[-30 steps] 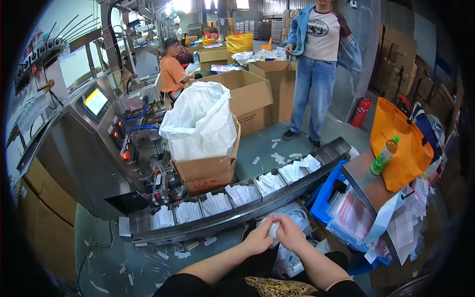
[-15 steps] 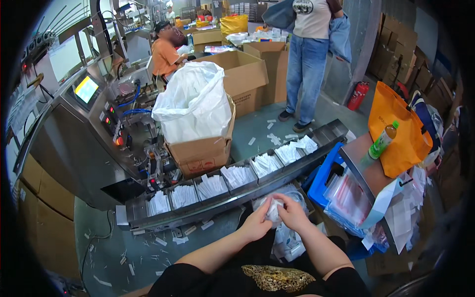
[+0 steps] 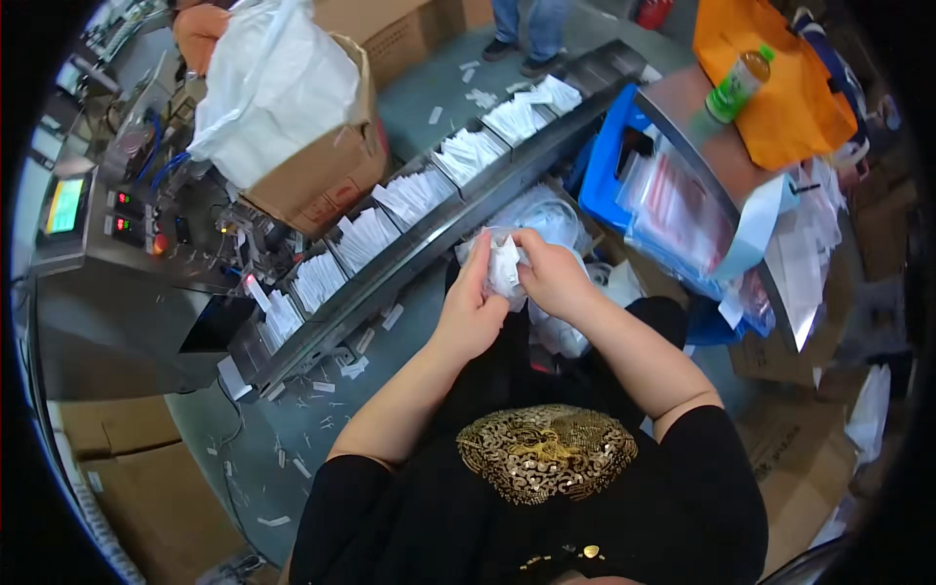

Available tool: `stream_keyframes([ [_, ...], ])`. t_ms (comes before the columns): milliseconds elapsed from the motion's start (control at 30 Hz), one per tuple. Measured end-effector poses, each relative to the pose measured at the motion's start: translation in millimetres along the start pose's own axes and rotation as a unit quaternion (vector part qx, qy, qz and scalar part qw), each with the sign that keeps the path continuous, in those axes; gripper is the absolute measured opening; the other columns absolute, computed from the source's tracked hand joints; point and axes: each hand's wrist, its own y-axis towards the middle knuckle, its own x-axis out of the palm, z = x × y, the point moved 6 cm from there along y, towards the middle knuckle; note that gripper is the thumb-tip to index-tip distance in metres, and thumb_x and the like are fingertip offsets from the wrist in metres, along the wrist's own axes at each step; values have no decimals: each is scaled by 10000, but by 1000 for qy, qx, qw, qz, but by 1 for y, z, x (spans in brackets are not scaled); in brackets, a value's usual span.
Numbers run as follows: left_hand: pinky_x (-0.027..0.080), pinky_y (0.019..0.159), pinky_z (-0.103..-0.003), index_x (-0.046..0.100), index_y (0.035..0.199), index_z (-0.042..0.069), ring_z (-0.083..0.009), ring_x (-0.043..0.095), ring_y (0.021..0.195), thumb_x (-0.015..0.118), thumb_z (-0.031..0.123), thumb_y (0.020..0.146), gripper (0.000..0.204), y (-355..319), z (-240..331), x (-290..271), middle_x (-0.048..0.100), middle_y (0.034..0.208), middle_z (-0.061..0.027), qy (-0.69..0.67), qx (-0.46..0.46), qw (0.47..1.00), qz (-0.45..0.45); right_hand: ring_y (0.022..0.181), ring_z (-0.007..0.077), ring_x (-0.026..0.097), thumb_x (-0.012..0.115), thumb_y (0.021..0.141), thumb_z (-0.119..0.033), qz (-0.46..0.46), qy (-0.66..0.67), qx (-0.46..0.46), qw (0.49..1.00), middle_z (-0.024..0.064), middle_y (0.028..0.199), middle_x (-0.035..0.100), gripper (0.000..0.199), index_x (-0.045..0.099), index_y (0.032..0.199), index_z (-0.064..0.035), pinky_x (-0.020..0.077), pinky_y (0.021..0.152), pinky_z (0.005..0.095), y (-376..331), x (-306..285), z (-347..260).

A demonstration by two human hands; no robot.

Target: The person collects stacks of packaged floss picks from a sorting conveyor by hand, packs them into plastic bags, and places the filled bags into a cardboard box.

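Observation:
In front of my lap, my left hand [image 3: 470,307] and my right hand [image 3: 557,278] are closed on opposite sides of a small crumpled whitish plastic bag [image 3: 504,268]. White pieces show at its top; what exactly is inside I cannot make out. Just beyond my hands lies a heap of clear plastic bags [image 3: 551,216], and more plastic hangs below my right hand. Past it, a metal conveyor trough [image 3: 429,229] runs diagonally, its compartments filled with bundles of slim white packets [image 3: 414,198].
A carton [image 3: 322,180] with a white liner bag [image 3: 278,93] stands behind the conveyor, beside a machine with a lit screen [image 3: 65,205]. At right are a blue bin [image 3: 603,180], a metal table [image 3: 682,102], a drink bottle [image 3: 738,86] and an orange bag [image 3: 799,112]. Packets litter the floor.
My view has tipped downward and turned, so the surroundings shift upward and left. Both hands keep hold of the plastic bag, with white pieces now more visible at its top.

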Motion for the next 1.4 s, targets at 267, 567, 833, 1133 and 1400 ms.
stream_keyframes([
  [267,361,840,-238,181,1285,-31,-215,363,1153,407,-23,655,670,-15,3,17,227,1328,-200,78,60,995,-4,747,343,551,479,756,-79,71,71,15,995,198,810,561,213,500,966,-45,437,639,380,-17,-24,-8],
  [567,340,847,-212,197,1282,-34,-206,316,1183,380,-65,645,664,-20,8,18,237,1326,-188,59,117,991,-9,685,301,555,506,755,-101,-4,-2,-7,1000,187,762,559,172,531,898,-9,434,603,338,-18,-23,-9],
  [833,328,899,-273,295,1238,-41,-213,385,1139,413,-19,749,504,-3,2,18,332,1276,-167,27,73,996,32,714,334,556,514,728,-174,-89,-54,10,994,191,736,558,164,551,790,-27,442,627,386,-16,-20,13],
  [1133,329,905,-303,265,1252,-61,-250,414,1086,310,-76,591,662,-19,4,-1,380,1206,-190,33,37,995,90,668,346,571,517,637,-108,-95,8,-39,995,200,704,580,124,592,703,-36,438,592,403,-6,38,2],
  [1400,420,762,-295,293,1263,21,-212,484,914,389,38,739,533,-6,5,8,440,1118,-157,-1,-20,999,25,668,369,541,414,765,-191,34,72,-79,994,210,702,558,229,542,761,-1,413,588,423,-1,-4,10],
])
